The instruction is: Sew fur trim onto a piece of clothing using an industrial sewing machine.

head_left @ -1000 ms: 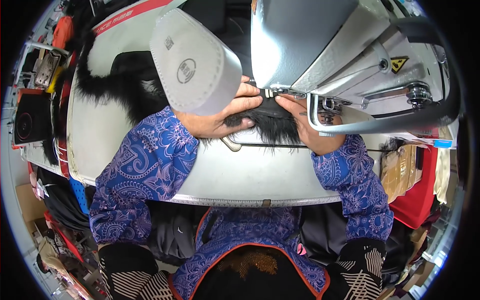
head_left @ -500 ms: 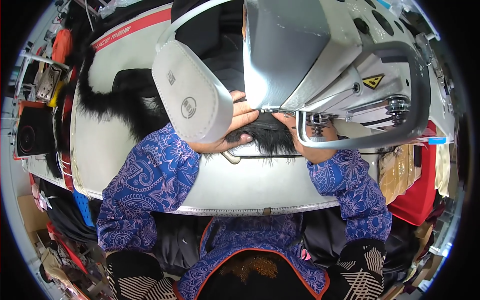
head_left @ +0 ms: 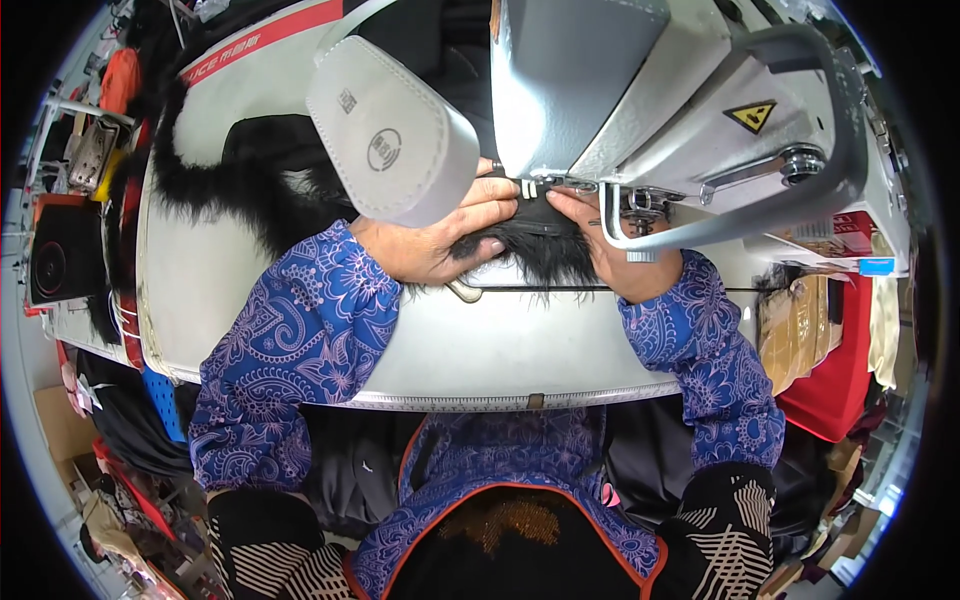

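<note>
Sewing seems in hand: the left hand (head_left: 432,246) and right hand (head_left: 614,264), unclenched, press the black furry cloth (head_left: 540,218) beneath the sewing machine (head_left: 580,80), the next move likely calling for even guiding.

a black box (head_left: 50,262) with a round ring at far left, an orange bundle (head_left: 121,80) above it, a blue plastic thing (head_left: 162,400) lower down, a shiny brown packet (head_left: 793,338) at right, a red bin (head_left: 838,375) just beside it, a cream cloth (head_left: 883,335) near the bin
</note>
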{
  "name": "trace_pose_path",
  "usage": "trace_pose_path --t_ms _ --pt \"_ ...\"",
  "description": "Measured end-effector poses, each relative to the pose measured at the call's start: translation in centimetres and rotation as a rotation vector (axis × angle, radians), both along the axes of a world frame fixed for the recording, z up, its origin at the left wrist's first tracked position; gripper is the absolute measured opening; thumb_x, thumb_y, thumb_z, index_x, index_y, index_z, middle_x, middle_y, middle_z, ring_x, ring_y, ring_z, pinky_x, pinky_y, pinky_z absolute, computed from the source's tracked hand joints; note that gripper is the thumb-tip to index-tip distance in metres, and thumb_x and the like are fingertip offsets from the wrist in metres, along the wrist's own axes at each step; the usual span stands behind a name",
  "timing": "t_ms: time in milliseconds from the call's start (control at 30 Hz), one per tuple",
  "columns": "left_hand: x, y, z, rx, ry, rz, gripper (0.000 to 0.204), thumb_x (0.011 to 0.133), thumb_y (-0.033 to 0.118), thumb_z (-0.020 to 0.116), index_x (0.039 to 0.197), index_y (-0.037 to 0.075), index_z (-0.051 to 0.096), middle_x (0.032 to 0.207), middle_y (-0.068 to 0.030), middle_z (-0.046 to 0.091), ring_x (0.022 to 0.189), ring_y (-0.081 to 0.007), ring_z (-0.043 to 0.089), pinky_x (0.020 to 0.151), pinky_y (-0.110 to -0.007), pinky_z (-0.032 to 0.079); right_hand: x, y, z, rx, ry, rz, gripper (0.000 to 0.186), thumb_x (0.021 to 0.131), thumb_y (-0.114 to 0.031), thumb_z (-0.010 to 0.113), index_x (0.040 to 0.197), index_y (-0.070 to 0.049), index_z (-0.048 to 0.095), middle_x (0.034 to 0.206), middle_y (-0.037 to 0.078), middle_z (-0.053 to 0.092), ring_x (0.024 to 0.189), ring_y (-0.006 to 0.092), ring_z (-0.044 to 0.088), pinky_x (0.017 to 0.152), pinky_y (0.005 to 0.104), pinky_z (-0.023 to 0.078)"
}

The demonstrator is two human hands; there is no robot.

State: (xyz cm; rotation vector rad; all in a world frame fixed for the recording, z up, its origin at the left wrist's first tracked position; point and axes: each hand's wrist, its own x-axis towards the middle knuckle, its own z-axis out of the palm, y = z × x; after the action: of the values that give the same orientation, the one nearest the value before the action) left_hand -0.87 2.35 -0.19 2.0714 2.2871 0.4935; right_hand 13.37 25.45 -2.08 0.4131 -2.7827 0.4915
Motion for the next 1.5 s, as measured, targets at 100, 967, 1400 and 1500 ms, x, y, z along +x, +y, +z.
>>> trace_pose_path --t_ms 100,967,1400,1500 --pt "0.1 -0.1 -0.1 0.041 0.039 -0.044 0.038 0.088 0.036 0.064 0.117 0.011 0.064 0.126 -0.0027 0.06 0.121 -0.026 0.053 0.104 -0.043 0.042 -0.1 0.1 -0.3 -0.012 0.051 0.026 0.055 0.07 -0.002 0.063 0.124 -0.013 0.06 0.116 0.01 0.065 0.104 0.0304 0.061 0.089 0.0406 0.049" --pt "1.7 -2.0 0.8 0.135 0.023 0.161 0.031 0.083 0.035 0.07 0.1 0.009 0.067 0.108 -0.0043 0.065 0.101 -0.0251 0.062 0.091 -0.039 0.047 0.7 -1.9 2.1 -0.067 0.024 0.107 0.028 0.07 0.004 0.062 0.097 -0.002 0.067 0.101 0.008 0.066 0.107 0.028 0.063 0.087 0.0383 0.054" --pt "-0.6 -0.7 0.3 0.084 0.036 0.417 0.044 0.083 0.039 0.067 0.114 0.008 0.064 0.113 -0.0119 0.065 0.108 -0.0304 0.059 0.095 -0.041 0.045 -0.3 -1.6 2.6 0.11 0.183 -0.195 0.012 0.081 -0.013 0.072 0.088 -0.004 0.067 0.082 0.007 0.067 0.075 0.0251 0.066 0.073 0.0393 0.054" --pt "0.1 -1.8 -0.3 0.194 0.014 0.157 0.04 0.074 0.027 0.074 0.106 0.006 0.067 0.109 -0.0109 0.067 0.094 -0.0303 0.063 0.082 -0.039 0.051 0.6 -1.9 3.4 0.029 0.004 -0.083 0.015 0.08 -0.008 0.066 0.094 -0.002 0.066 0.1 0.011 0.065 0.093 0.0295 0.064 0.084 0.041 0.051"
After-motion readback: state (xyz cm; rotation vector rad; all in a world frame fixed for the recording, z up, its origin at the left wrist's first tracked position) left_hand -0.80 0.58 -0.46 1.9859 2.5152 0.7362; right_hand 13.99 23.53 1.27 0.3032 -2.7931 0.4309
